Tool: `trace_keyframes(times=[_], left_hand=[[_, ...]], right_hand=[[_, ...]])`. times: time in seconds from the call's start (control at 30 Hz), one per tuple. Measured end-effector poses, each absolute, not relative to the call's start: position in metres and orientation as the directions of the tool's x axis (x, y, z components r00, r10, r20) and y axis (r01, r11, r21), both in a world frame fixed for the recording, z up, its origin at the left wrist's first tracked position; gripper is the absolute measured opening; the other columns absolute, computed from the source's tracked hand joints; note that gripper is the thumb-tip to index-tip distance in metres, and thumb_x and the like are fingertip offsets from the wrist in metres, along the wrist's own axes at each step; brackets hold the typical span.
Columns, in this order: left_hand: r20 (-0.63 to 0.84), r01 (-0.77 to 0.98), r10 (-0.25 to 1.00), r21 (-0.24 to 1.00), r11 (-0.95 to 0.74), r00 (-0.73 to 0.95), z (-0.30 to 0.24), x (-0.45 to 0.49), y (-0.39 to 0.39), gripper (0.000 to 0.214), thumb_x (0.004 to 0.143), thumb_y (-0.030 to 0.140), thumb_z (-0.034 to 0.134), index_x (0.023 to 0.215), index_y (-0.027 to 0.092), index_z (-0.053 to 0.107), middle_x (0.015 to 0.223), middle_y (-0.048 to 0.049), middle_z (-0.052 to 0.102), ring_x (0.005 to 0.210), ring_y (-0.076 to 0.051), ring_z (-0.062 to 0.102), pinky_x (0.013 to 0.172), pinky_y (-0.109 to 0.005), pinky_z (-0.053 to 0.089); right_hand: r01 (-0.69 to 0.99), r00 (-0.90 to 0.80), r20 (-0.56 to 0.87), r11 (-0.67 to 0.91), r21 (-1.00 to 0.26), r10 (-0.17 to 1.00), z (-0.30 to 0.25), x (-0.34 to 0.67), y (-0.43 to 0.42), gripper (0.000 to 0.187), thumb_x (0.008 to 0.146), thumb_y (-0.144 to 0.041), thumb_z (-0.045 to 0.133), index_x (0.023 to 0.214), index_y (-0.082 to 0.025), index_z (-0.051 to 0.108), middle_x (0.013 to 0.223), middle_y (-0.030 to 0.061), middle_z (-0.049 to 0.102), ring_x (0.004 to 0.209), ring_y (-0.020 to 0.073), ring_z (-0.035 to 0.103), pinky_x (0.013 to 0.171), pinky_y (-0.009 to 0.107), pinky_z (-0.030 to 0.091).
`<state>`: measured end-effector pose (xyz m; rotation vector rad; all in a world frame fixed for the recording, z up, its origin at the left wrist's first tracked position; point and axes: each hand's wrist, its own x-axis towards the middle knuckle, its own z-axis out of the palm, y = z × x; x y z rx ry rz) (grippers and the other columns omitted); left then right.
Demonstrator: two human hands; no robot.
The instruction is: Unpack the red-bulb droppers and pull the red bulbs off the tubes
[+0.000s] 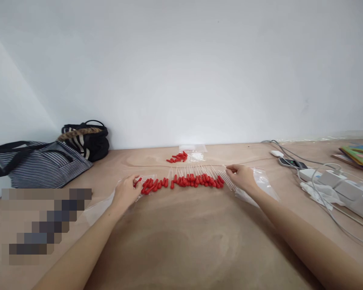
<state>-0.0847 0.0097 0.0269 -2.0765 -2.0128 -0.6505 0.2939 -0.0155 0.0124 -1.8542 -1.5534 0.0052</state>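
My left hand [127,190] is at the left end of a row of small red bulb-shaped pieces [192,180], its thumb and fingertips closed on one red piece [139,180]. Thin pale sticks [202,169] run back from many of the pieces in the row. At the right end, my right hand [239,176] has its fingertips pinched around the far end of a pale stick [224,166]. More bare sticks [230,184] lie slanted under that hand. A clear plastic bag [261,181] lies beside the right wrist, and another bag [101,205] is under the left forearm.
Behind the row are a small pile of red pieces [178,157] and a clear packet [195,155]. Two bags, one striped [48,163] and one black [98,145], stand at left. Power strips with plugs [347,187], cables and colourful boards [361,155] lie at right.
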Motion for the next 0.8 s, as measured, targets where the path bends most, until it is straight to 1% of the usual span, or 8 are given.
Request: trace_keyframes(times=[0.1, 0.17, 0.33, 0.4, 0.57, 0.63, 0.73, 0.8], left_hand=[[0.412, 0.986, 0.911, 0.143, -0.089, 0.023, 0.024, -0.088, 0.011, 0.030, 0.070, 0.023, 0.046, 0.093, 0.013, 0.063, 0.070, -0.0057, 0.066, 0.071, -0.022, 0.060, 0.066, -0.030, 0.045], [0.475, 0.988, 0.878, 0.108, -0.113, 0.049, 0.024, -0.083, 0.008, 0.029, 0.072, 0.026, 0.047, 0.091, 0.013, 0.064, 0.076, -0.0087, 0.065, 0.077, -0.025, 0.059, 0.071, -0.034, 0.044], [0.792, 0.921, 0.534, -0.091, -0.378, 0.297, 0.024, -0.045, -0.017, 0.021, 0.076, 0.028, 0.051, 0.087, 0.016, 0.064, 0.084, -0.0106, 0.062, 0.078, -0.025, 0.053, 0.072, -0.037, 0.041], [0.765, 0.824, 0.481, -0.111, -0.556, 0.427, 0.020, -0.025, -0.030, 0.015, 0.078, 0.025, 0.052, 0.084, 0.017, 0.063, 0.080, -0.0076, 0.061, 0.074, -0.021, 0.052, 0.071, -0.034, 0.041], [0.596, 0.574, 0.462, 0.003, -0.819, 0.657, 0.009, 0.009, -0.050, 0.014, 0.081, 0.020, 0.048, 0.082, 0.017, 0.061, 0.078, -0.0053, 0.058, 0.073, -0.017, 0.049, 0.069, -0.030, 0.041], [0.567, 0.515, 0.434, 0.020, -0.857, 0.700, 0.008, 0.013, -0.051, 0.015, 0.082, 0.018, 0.046, 0.079, 0.017, 0.061, 0.076, -0.0049, 0.057, 0.073, -0.016, 0.048, 0.068, -0.030, 0.041], [0.568, 0.502, 0.432, 0.038, -0.864, 0.701, 0.008, 0.012, -0.049, 0.016, 0.082, 0.016, 0.046, 0.078, 0.016, 0.061, 0.076, -0.0053, 0.057, 0.073, -0.016, 0.047, 0.068, -0.030, 0.041], [0.567, 0.500, 0.435, 0.045, -0.865, 0.700, 0.008, 0.012, -0.048, 0.017, 0.082, 0.016, 0.046, 0.077, 0.016, 0.061, 0.075, -0.0052, 0.057, 0.073, -0.016, 0.046, 0.068, -0.030, 0.041]], right_hand=[[0.872, 0.361, 0.313, -0.199, -0.448, 0.878, 0.010, 0.311, -0.009, 0.024, 0.070, -0.028, 0.046, 0.078, -0.023, 0.068, 0.074, 0.0019, 0.068, 0.074, 0.0192, 0.059, 0.068, 0.029, 0.032], [0.883, 0.362, 0.294, -0.224, -0.411, 0.885, 0.005, 0.313, -0.007, 0.024, 0.070, -0.027, 0.045, 0.077, -0.022, 0.068, 0.076, 0.0038, 0.068, 0.075, 0.0206, 0.059, 0.067, 0.031, 0.032], [0.910, 0.315, 0.294, -0.199, -0.363, 0.902, -0.006, 0.305, -0.008, 0.024, 0.071, -0.022, 0.043, 0.074, -0.019, 0.066, 0.079, 0.0084, 0.067, 0.080, 0.0230, 0.057, 0.066, 0.032, 0.030], [0.918, 0.304, 0.300, -0.194, -0.346, 0.904, -0.008, 0.303, -0.008, 0.025, 0.071, -0.020, 0.042, 0.076, -0.018, 0.066, 0.082, 0.0098, 0.066, 0.082, 0.0236, 0.057, 0.066, 0.032, 0.029], [0.931, 0.291, 0.325, -0.188, -0.313, 0.900, -0.004, 0.302, -0.011, 0.025, 0.074, -0.020, 0.041, 0.080, -0.016, 0.065, 0.083, 0.0103, 0.064, 0.082, 0.0231, 0.056, 0.070, 0.035, 0.026], [0.937, 0.238, 0.372, -0.111, -0.331, 0.897, -0.001, 0.299, -0.014, 0.026, 0.077, -0.026, 0.041, 0.079, -0.017, 0.065, 0.081, 0.0082, 0.064, 0.079, 0.0209, 0.056, 0.072, 0.035, 0.025], [0.920, 0.036, 0.488, 0.162, -0.357, 0.872, 0.004, 0.289, -0.019, 0.027, 0.080, -0.037, 0.043, 0.082, -0.021, 0.065, 0.078, 0.0033, 0.064, 0.077, 0.0166, 0.055, 0.074, 0.033, 0.024], [0.902, -0.095, 0.552, 0.306, -0.303, 0.828, 0.006, 0.278, -0.022, 0.029, 0.078, -0.044, 0.047, 0.086, -0.022, 0.065, 0.075, 0.0019, 0.063, 0.077, 0.0158, 0.054, 0.075, 0.032, 0.023]])
